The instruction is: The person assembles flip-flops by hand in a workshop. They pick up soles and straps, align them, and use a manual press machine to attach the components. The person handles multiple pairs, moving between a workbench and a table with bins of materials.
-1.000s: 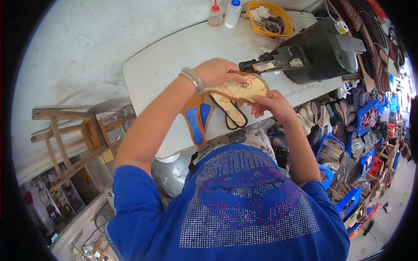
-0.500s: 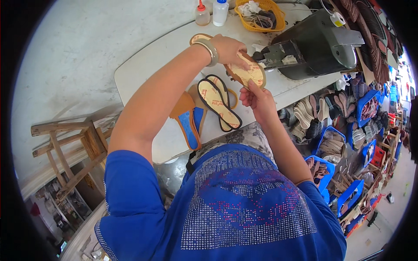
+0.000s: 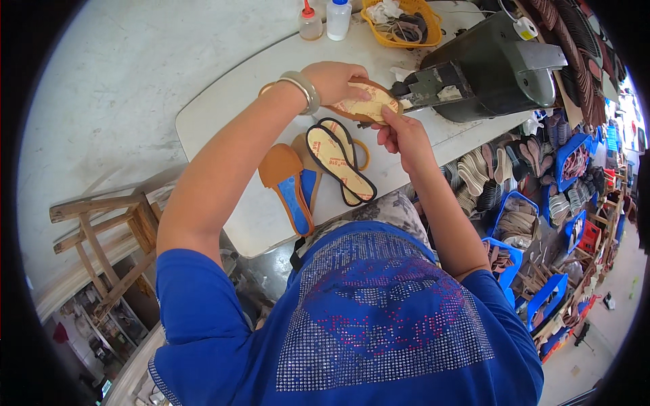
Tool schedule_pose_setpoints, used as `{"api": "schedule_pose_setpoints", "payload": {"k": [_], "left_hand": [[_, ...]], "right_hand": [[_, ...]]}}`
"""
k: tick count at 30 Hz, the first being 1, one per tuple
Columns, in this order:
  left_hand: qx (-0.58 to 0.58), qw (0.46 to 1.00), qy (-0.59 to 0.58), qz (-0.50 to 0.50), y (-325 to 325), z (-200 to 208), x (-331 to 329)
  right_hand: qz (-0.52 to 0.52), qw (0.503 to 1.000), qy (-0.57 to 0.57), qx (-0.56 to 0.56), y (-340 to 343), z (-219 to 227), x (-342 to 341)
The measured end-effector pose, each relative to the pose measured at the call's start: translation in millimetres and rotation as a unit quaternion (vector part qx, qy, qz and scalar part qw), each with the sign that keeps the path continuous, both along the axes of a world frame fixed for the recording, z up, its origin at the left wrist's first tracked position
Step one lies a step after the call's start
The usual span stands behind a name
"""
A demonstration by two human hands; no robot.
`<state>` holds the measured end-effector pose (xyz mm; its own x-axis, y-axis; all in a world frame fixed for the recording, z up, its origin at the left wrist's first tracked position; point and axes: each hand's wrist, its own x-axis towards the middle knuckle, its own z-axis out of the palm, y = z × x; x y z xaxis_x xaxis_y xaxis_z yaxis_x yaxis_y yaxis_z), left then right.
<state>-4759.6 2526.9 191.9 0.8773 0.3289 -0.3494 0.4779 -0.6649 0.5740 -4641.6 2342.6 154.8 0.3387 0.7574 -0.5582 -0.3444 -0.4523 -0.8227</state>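
Left hand [image 3: 338, 84] and right hand [image 3: 408, 139] both clamped on a brown-edged, cream-backed insole [image 3: 370, 105] above the white counter [image 3: 227, 128], at the view's one o'clock, dark green machine [image 3: 491, 74] at the insole's three o'clock, overlapping black-edged insoles [image 3: 328, 150] at its seven o'clock, yellow basket [image 3: 399, 40] at its one o'clock

On the worktable [image 3: 233, 220], slippers [image 3: 281, 166] lie left of the overlapping insoles [image 3: 330, 150], a ring [image 3: 367, 156] right; behind the insoles are the held sole [image 3: 357, 107], then two squeeze bottles [image 3: 338, 21] and a basket [image 3: 399, 41]; the machine [image 3: 484, 78] stands behind to their right.
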Motion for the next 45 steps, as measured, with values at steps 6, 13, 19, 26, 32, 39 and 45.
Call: {"api": "schedule_pose_setpoints", "payload": {"k": [6,13,19,26,32,39,45], "left_hand": [[-0.020,0.996,-0.018,0.088,-24.3,-3.6,-13.7],[-0.082,0.977,-0.019,0.195,-56.0,-3.5,-18.8],[-0.159,0.948,-0.057,0.269,-77.6,-3.9,-17.0],[-0.130,0.927,-0.128,0.328,-92.5,-22.0,-8.7],[-0.117,0.920,-0.132,0.350,-88.4,-23.0,-2.7],[-0.061,0.916,-0.137,0.371,-84.2,-24.0,1.8],[-0.021,0.899,-0.163,0.406,-85.0,-30.5,7.0]], "right_hand": [[0.026,0.999,-0.043,-0.010,4.2,6.5,10.2],[0.034,0.995,-0.097,0.000,1.8,11.6,18.5],[0.007,0.997,-0.065,0.043,-19.0,3.7,3.9],[0.009,0.997,0.055,0.053,-44.5,12.6,-26.9],[-0.039,0.992,0.092,0.079,-39.0,16.8,-18.6],[-0.043,0.994,0.067,0.081,-35.7,14.7,-10.7],[-0.034,0.997,0.024,0.064,-38.9,9.3,-4.7]]}}
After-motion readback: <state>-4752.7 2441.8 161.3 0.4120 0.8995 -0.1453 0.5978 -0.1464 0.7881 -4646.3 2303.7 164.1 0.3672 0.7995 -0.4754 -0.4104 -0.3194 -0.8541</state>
